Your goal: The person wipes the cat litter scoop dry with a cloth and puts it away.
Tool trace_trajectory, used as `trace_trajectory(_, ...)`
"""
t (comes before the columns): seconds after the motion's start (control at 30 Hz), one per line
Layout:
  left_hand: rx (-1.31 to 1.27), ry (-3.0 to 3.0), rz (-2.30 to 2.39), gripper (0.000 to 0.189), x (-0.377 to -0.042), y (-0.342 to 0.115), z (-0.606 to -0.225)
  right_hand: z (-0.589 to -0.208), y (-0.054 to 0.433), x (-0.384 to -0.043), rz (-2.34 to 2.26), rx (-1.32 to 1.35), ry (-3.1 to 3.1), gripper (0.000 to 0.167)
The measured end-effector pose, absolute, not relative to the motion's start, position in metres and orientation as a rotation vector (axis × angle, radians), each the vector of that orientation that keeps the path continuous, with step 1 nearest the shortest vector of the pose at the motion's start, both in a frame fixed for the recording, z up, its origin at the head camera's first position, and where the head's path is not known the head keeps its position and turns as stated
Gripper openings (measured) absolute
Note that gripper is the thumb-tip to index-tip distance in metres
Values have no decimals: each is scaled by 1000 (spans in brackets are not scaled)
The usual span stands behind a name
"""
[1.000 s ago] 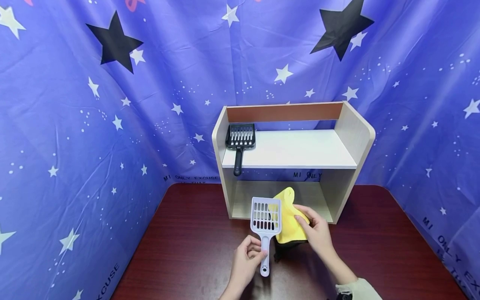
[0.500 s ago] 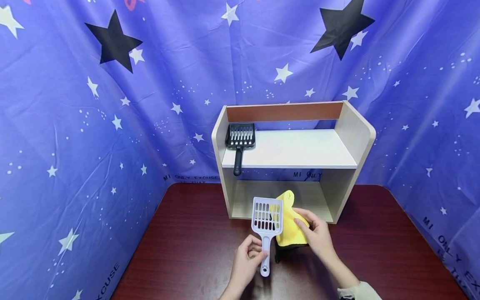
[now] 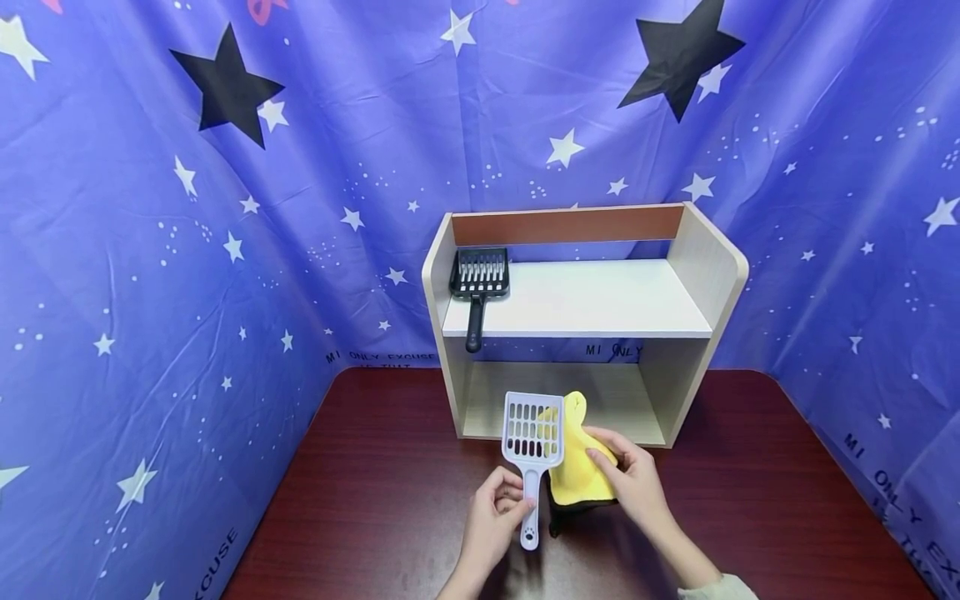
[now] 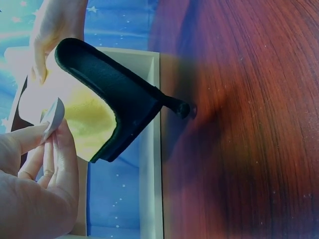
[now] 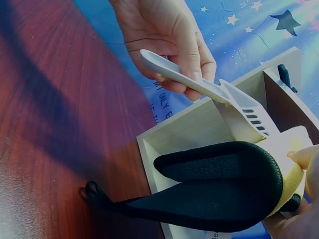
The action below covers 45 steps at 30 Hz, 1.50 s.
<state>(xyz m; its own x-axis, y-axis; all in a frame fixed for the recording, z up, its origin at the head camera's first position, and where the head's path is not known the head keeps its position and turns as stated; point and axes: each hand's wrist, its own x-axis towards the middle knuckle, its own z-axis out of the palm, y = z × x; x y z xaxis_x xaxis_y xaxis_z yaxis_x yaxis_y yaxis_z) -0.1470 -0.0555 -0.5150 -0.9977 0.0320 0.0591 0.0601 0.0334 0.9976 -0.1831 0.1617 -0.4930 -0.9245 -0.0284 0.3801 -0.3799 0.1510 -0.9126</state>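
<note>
My left hand point(image 3: 489, 521) pinches the handle of a pale grey litter scoop point(image 3: 532, 482), its slotted head pointing up and away. The paw mark shows near the handle's end. My right hand point(image 3: 633, 477) grips a yellow cloth point(image 3: 581, 471) with thumb and fingers, right behind and beside the scoop's head; yellow shows through the slots. In the right wrist view, the cloth's black underside point(image 5: 214, 194) hangs folded, with a thin loop point(image 5: 94, 194) at its corner. The scoop's handle point(image 5: 169, 72) slants above it there. Both hands are raised over the table.
A two-tier wooden shelf unit point(image 3: 708, 283) stands behind the hands on the dark red table point(image 3: 390, 467). On its upper board, at the left, lies a black litter scoop point(image 3: 476, 321), handle overhanging the front edge. A blue starry curtain point(image 3: 360, 275) surrounds the table.
My right hand and the yellow cloth have slid a little down towards me along the scoop's head. My left hand and the scoop have stayed nearly in place.
</note>
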Motion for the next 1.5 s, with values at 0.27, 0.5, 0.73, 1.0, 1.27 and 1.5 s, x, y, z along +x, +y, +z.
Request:
trace_trajectory(0.27, -129, -2225, -2146, 21, -148, -56, -512, -497, 159, -178, 1850, 453, -2136, 26)
trace_trajectory(0.5, -126, -2229, -2108, 20, -149, -56, -511, -501, 156, -172, 1875, 465, -2139, 25)
trace_trajectory(0.73, -71, -2254, -2100, 20, -153, -55, -512, -510, 153, -170, 1865, 503, -2133, 24)
trace_trajectory(1.0, -67, -2227, -2108, 21, -155, -55, -510, -511, 149, -167, 1854, 605, -2068, 24)
trace_trajectory(1.27, -68, -2201, -2130, 21, -155, -55, -505, -515, 146, -166, 1860, 666, -2069, 24)
trace_trajectory(1.5, -98, -2210, -2108, 21, -154, -54, -506, -519, 145, -163, 1823, 723, -2109, 23)
